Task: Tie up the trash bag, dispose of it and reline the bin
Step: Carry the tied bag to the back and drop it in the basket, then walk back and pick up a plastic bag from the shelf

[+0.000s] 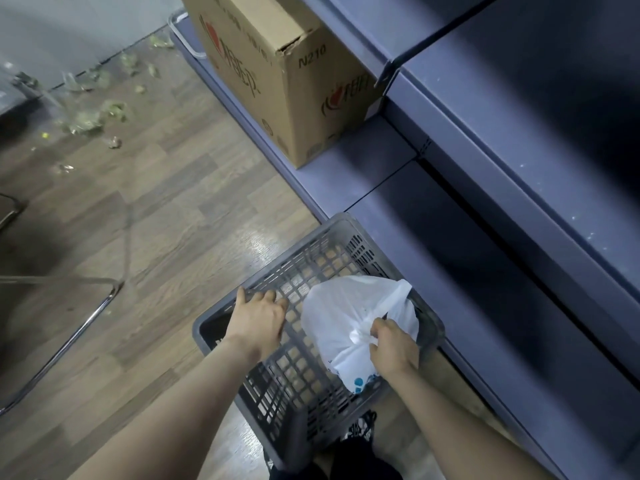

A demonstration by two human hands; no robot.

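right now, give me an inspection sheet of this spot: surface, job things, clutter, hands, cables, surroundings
surface: wood-pattern floor, glare patch beside the bin
job's things: grey slatted bin standing on the floor; white trash bag inside it, neck gathered, blue print low on one side; no fresh liner seen
clutter: green leafy scraps scattered on the floor by the far wall
hands: left hand rests on the bin rim, fingers over the edge; right hand pinches the bag's gathered neck
cables: nothing seen
surroundings: cardboard box on a low blue-grey shelf; chrome chair leg at the left
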